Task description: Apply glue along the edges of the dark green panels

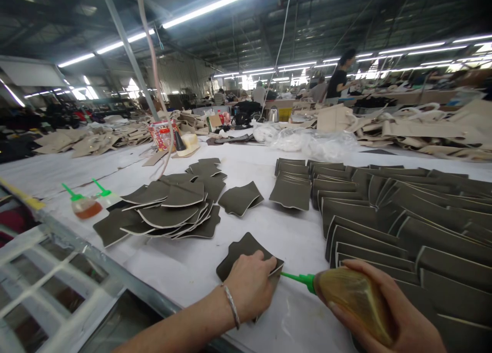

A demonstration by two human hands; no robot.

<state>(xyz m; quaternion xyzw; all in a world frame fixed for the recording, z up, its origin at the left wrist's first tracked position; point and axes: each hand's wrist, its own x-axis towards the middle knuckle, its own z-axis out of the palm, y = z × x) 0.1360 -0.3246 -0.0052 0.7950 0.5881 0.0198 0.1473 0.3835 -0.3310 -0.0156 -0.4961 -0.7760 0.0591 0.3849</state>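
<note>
- Squeeze bottle point(355, 296): amber liquid inside, green nozzle point(300, 277). Lies nearly flat in the R hand point(388, 317) at bottom right, just above the table. Nozzle tip points left and sits at the edge of the grey cut piece point(240, 250).
- R hand: fingers + thumb wrapped tight round the bottle body, a full grip.
- Grey cut piece: dark, curved outline w/ a pale edge, flat on the white table cover point(184, 266), front centre.
- L hand point(249, 286): on the near right part of that piece, fingers curled, knuckles up, pinning it down. Can't tell if the fingertips pinch the edge. Metal bangle point(231, 304) on the wrist.
- Right of the hands: long overlapping rows of the same grey pieces point(403, 214), running to the far right.
- Beyond the L hand: a small pair of pieces point(240, 198); left of it a loose fanned heap point(172, 209).
- Far left on the cover: 2 more green-nozzle bottles, one amber point(82, 205), one pale point(105, 196), side by side.
- Metal rail point(96, 255) along the near table edge.
- Back of table: patterned tin point(162, 133), clear plastic bags point(307, 138), stacks of tan pieces point(88, 140); a pale hose point(154, 61) hangs from above.
- Background: a co-worker in a black top point(338, 79) stands at another bench, well apart.
</note>
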